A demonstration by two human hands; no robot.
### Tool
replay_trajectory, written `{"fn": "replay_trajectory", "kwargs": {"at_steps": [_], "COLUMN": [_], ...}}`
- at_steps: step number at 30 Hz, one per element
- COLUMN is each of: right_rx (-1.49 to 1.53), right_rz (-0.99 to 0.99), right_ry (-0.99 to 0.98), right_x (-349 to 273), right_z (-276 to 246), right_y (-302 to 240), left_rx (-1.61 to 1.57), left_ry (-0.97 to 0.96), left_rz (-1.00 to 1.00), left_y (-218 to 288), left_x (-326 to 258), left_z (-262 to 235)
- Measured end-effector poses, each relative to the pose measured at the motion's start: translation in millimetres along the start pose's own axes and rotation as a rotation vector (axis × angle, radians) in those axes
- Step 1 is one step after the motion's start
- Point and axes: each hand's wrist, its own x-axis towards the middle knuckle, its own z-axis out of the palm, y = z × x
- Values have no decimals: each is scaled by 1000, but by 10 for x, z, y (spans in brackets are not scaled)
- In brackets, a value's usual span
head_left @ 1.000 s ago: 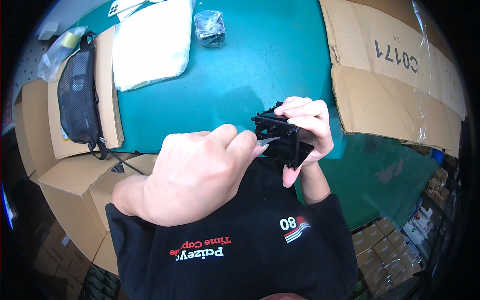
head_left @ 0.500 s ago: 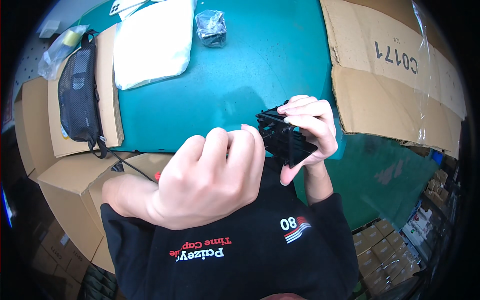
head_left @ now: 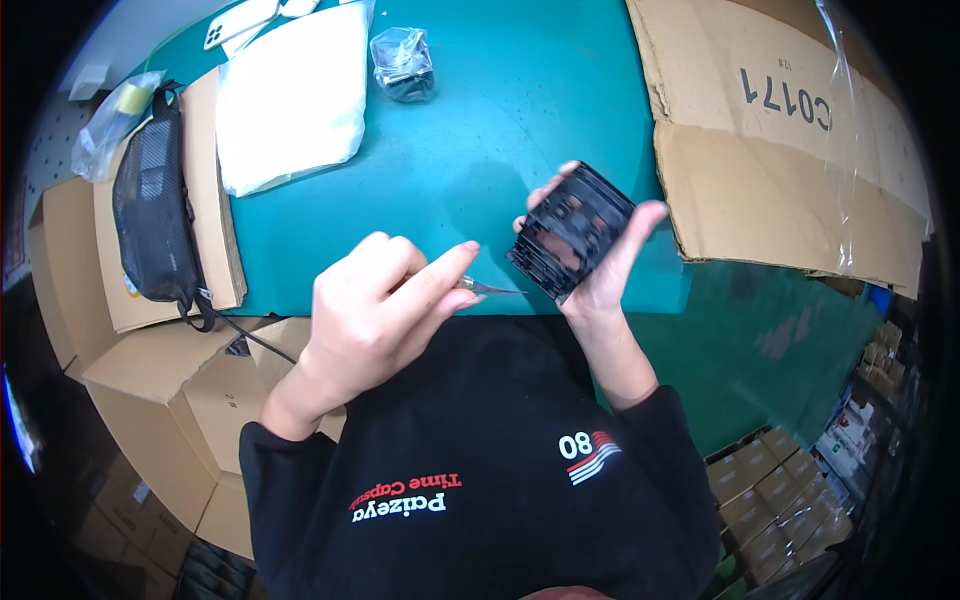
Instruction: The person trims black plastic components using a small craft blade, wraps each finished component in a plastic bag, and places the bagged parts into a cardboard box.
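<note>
In my left hand [head_left: 375, 310] is a thin craft knife [head_left: 495, 290], pinched between thumb and fingers. Its pointed metal blade sticks out to the right; most of the handle is hidden in the hand. My right hand [head_left: 608, 288] grips a black plastic housing [head_left: 590, 212] with slots, ribs and openings, tilted above the near edge of the table. The thumb lies along its right side and fingertips show at its left. A small gap separates the blade tip from the housing's lower left corner.
On the green table [head_left: 440, 170] lie a white plastic-wrapped package [head_left: 290, 105] and a small bagged black part [head_left: 403, 65]. A black mesh pouch [head_left: 155, 210] rests on cardboard at left. A large carton [head_left: 770, 180] borders the right; an open box [head_left: 150, 370] stands lower left.
The housing has been turned so its slotted face shows, and it sits slightly higher. My left hand has drawn back a little to the left, bringing the knife blade into sight.
</note>
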Motion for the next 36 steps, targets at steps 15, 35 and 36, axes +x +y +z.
{"fn": "replay_trajectory", "kwargs": {"at_steps": [15, 35, 36], "right_rx": [34, -190, -191], "right_rz": [358, 437, 440], "right_ry": [186, 315, 313], "right_x": [41, -1, 2], "right_z": [264, 489, 491], "right_y": [56, 26, 28], "left_rx": [45, 150, 148], "left_ry": [40, -29, -24], "left_rz": [-13, -19, -19], "left_y": [-132, -41, -41], "left_x": [-20, 32, 35], "left_z": [310, 204, 211]}}
